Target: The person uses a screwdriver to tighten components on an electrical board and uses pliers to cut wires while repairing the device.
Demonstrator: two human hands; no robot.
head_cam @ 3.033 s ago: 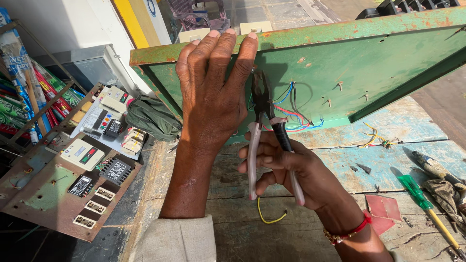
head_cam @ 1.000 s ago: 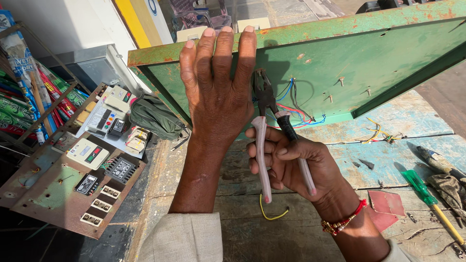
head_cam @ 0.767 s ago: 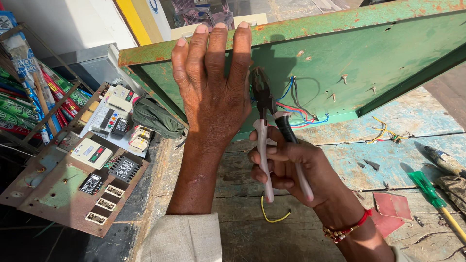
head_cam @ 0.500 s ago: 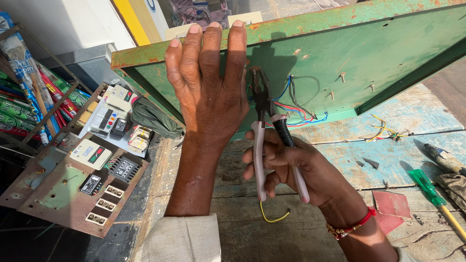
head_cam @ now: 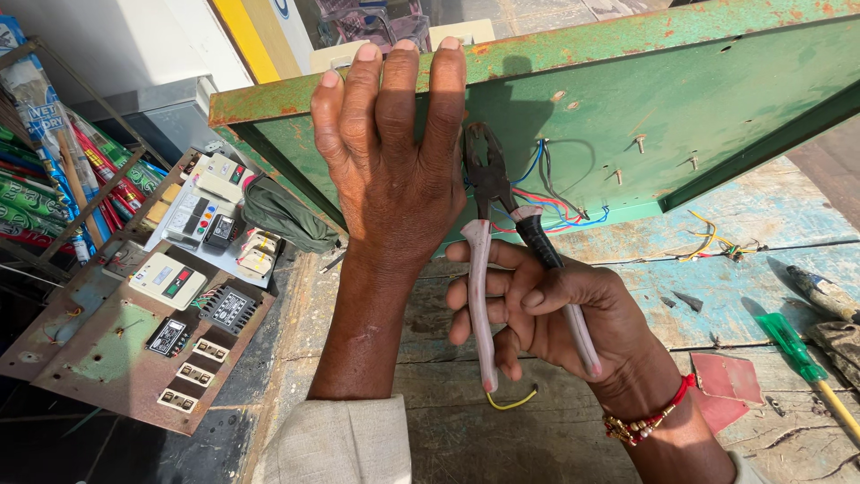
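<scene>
Left hand [head_cam: 394, 170] flat, fingers spread over green panel [head_cam: 699, 99] top edge, steadying it. Right hand [head_cam: 546, 314] grips pliers [head_cam: 493, 233], nose beside coloured wires [head_cam: 555, 202]. Wires uncut, loose.

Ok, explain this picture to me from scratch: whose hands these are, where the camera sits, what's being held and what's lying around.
There is one view, from a camera worn on a person's head, looking down at that person's own two bare hands. The left hand lies flat, fingers up, against a rusty green metal panel that stands tilted on a worn wooden bench. The right hand grips a pair of pliers by its handles, nose pointing up at the panel, close to a bunch of coloured wires. A short yellow wire lies below the handles. At the right edge lies a green-handled screwdriver. To the left, lower down, sits a metal board of electrical parts beside a folded dark cloth.
</scene>
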